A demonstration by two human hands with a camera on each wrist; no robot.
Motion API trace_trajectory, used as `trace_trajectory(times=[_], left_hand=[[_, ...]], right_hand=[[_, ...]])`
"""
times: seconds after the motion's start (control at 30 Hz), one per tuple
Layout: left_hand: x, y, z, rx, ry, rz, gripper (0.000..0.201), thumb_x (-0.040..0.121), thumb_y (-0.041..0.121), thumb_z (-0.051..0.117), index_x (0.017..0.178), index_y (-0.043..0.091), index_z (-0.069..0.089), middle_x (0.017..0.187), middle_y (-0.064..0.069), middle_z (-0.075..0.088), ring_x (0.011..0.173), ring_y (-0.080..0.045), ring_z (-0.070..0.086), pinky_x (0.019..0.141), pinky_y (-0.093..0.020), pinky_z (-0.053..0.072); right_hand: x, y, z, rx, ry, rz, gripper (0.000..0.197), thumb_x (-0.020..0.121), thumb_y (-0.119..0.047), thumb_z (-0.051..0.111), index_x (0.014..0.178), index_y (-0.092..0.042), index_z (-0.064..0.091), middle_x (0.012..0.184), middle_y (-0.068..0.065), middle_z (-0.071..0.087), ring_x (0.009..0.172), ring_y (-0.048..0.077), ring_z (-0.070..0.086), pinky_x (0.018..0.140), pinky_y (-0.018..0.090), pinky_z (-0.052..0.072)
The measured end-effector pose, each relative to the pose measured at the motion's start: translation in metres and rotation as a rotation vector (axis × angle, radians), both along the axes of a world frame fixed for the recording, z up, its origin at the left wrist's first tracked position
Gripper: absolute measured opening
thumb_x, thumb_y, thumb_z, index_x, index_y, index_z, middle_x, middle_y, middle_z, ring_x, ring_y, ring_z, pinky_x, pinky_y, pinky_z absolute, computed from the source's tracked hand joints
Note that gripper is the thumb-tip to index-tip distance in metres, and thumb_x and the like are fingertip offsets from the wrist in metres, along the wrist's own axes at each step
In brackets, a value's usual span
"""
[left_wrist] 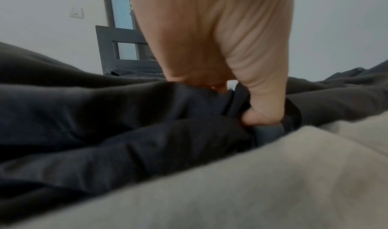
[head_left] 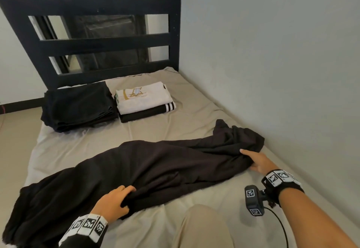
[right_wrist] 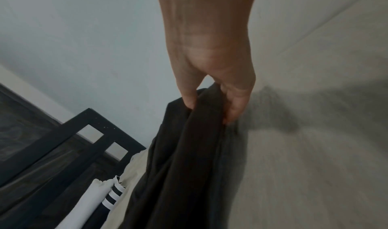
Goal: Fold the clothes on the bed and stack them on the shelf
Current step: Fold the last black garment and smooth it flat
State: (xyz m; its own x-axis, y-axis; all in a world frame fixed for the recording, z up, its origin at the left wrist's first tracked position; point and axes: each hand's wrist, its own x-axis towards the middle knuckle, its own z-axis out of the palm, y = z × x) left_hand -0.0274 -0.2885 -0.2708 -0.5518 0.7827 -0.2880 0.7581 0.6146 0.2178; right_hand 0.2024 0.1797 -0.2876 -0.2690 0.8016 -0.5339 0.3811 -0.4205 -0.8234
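Note:
A long black garment (head_left: 148,168) lies crumpled across the beige bed sheet (head_left: 185,123), running from the near left to the right side by the wall. My left hand (head_left: 115,203) grips a bunched fold at its near edge; in the left wrist view the left hand (left_wrist: 252,113) has its fingers curled into the black garment (left_wrist: 126,133). My right hand (head_left: 255,161) pinches the cloth at its right end; the right wrist view shows this right hand (right_wrist: 210,106) with thumb and fingers closed on the black garment (right_wrist: 184,166).
Near the black slatted headboard (head_left: 101,41) sit a folded black stack (head_left: 78,105) and a folded white shirt on a striped dark one (head_left: 144,98). A grey wall (head_left: 272,62) runs along the bed's right side. My beige trouser knee (head_left: 202,228) is at the front.

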Motion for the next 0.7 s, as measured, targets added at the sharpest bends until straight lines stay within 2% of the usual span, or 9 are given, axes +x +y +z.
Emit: trace_trajectory(times=[0.1,0.17,0.23,0.3,0.37,0.47,0.53,0.63,0.7], left_hand=[[-0.004,-0.008,0.001,-0.060,-0.069,0.001,0.044,0.082,0.029,0.054,0.123,0.042,0.044,0.109,0.015,0.047,0.098,-0.009,0.059,0.085,-0.024,0.046],[-0.007,-0.011,0.009,-0.119,-0.124,-0.039,0.041,0.081,0.027,0.055,0.118,0.043,0.045,0.114,0.014,0.051,0.101,-0.008,0.057,0.087,-0.021,0.044],[-0.010,-0.009,0.021,-0.218,-0.225,-0.089,0.036,0.079,0.030,0.060,0.107,0.047,0.045,0.112,0.015,0.054,0.099,-0.006,0.056,0.086,-0.018,0.042],[-0.015,0.001,0.034,-0.335,-0.414,-0.098,0.033,0.075,0.045,0.070,0.100,0.048,0.049,0.101,0.015,0.057,0.086,-0.003,0.056,0.079,-0.016,0.045],[-0.021,0.018,0.043,-0.364,-0.595,-0.051,0.039,0.076,0.062,0.069,0.103,0.037,0.057,0.090,0.011,0.060,0.073,-0.004,0.059,0.065,-0.017,0.049],[-0.027,0.056,0.060,-0.078,-0.635,0.084,0.046,0.085,0.061,0.054,0.092,0.016,0.063,0.072,0.005,0.062,0.056,-0.010,0.060,0.047,-0.018,0.043],[-0.026,0.087,0.066,0.198,-0.586,0.142,0.041,0.091,0.052,0.050,0.086,0.013,0.064,0.065,0.002,0.061,0.054,-0.011,0.058,0.047,-0.020,0.043],[-0.013,0.145,0.071,0.403,-0.579,0.144,0.042,0.089,0.056,0.054,0.091,0.016,0.067,0.078,-0.002,0.070,0.068,-0.009,0.062,0.070,-0.030,0.054],[0.008,0.187,0.077,0.470,-0.707,0.158,0.065,0.072,0.077,0.056,0.098,0.018,0.067,0.091,0.000,0.073,0.081,-0.010,0.065,0.081,-0.032,0.053]], right_hand=[[0.005,0.006,0.001,0.127,0.005,-0.096,0.026,0.073,-0.014,0.074,0.096,-0.006,0.063,0.115,0.019,0.063,0.109,0.036,0.059,0.085,0.042,0.052],[0.017,0.015,0.000,0.219,-0.066,-0.142,0.026,0.061,-0.026,0.073,0.081,-0.012,0.061,0.107,0.022,0.066,0.100,0.038,0.062,0.088,0.051,0.054],[0.029,0.014,0.008,0.223,-0.102,-0.102,0.021,0.071,-0.020,0.069,0.088,-0.011,0.060,0.108,0.022,0.064,0.096,0.037,0.061,0.082,0.051,0.056],[0.039,0.011,0.011,0.138,-0.116,-0.042,0.021,0.086,-0.014,0.065,0.103,-0.008,0.055,0.111,0.017,0.059,0.095,0.033,0.057,0.066,0.039,0.053],[0.046,0.012,0.008,0.064,-0.103,-0.026,0.031,0.089,-0.026,0.066,0.112,-0.009,0.052,0.111,0.013,0.057,0.092,0.029,0.057,0.062,0.032,0.049],[0.050,0.024,0.005,-0.028,0.031,-0.048,0.058,0.074,-0.047,0.079,0.117,-0.013,0.059,0.113,0.009,0.064,0.102,0.031,0.062,0.084,0.040,0.054],[0.043,0.026,0.008,0.127,0.019,-0.112,0.052,0.076,-0.035,0.080,0.118,-0.009,0.063,0.117,0.014,0.066,0.107,0.034,0.062,0.093,0.044,0.051],[0.016,-0.005,0.048,0.670,-0.101,-0.101,0.026,0.088,-0.012,0.069,0.111,-0.002,0.063,0.104,0.013,0.068,0.098,0.029,0.063,0.084,0.033,0.048],[-0.004,-0.036,0.073,0.822,0.051,0.050,0.013,0.089,-0.009,0.067,0.101,-0.009,0.065,0.088,-0.001,0.066,0.081,0.010,0.064,0.074,0.020,0.046]])
